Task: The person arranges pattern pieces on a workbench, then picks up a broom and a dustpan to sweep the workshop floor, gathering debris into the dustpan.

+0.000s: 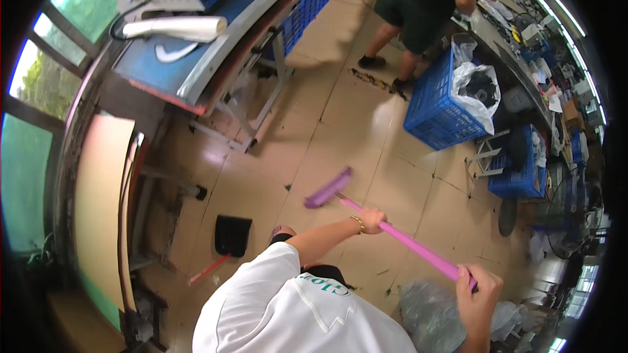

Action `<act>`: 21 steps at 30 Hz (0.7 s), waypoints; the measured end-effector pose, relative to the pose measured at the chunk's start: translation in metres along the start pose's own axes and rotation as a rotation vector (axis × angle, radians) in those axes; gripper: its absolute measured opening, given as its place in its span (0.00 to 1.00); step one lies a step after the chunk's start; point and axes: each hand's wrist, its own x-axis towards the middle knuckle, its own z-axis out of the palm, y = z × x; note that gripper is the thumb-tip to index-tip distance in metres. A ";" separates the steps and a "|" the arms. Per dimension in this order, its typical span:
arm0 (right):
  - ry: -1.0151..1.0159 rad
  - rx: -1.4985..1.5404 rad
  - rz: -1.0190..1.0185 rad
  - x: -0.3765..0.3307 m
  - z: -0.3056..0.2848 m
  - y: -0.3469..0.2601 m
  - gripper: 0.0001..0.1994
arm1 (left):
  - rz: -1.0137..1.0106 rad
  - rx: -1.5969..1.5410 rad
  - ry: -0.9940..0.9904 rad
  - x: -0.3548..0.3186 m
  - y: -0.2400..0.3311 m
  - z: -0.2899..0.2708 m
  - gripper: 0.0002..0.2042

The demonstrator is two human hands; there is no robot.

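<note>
I hold a pink-handled broom [412, 243] with both hands. My left hand [371, 219], with a bracelet on its wrist, grips the handle near the lower end, a short way above the purple brush head [329, 187]. My right hand [477, 289] is closed around the handle's top end at the lower right. The brush head rests on or just above the tan tiled floor [327, 131] in front of me. My white shirt fills the lower middle of the view.
A black dustpan with a red handle [232, 235] lies on the floor to my left. A blue-topped machine table [196, 59] stands at the upper left. Blue crates [435, 108] and a bench line the right. Another person [425, 0] stands ahead. A crumpled clear plastic bag [432, 314] lies by my right arm.
</note>
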 end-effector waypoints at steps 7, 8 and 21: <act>0.385 1.085 -0.541 0.078 0.021 0.043 0.08 | 0.152 -0.022 0.226 0.054 0.024 -0.110 0.16; 0.094 1.330 -0.655 0.092 0.024 0.057 0.08 | 0.171 0.009 0.285 0.061 0.009 -0.121 0.15; 0.258 1.211 -0.166 0.267 0.057 -0.007 0.11 | 0.091 0.098 0.097 0.155 -0.140 -0.172 0.07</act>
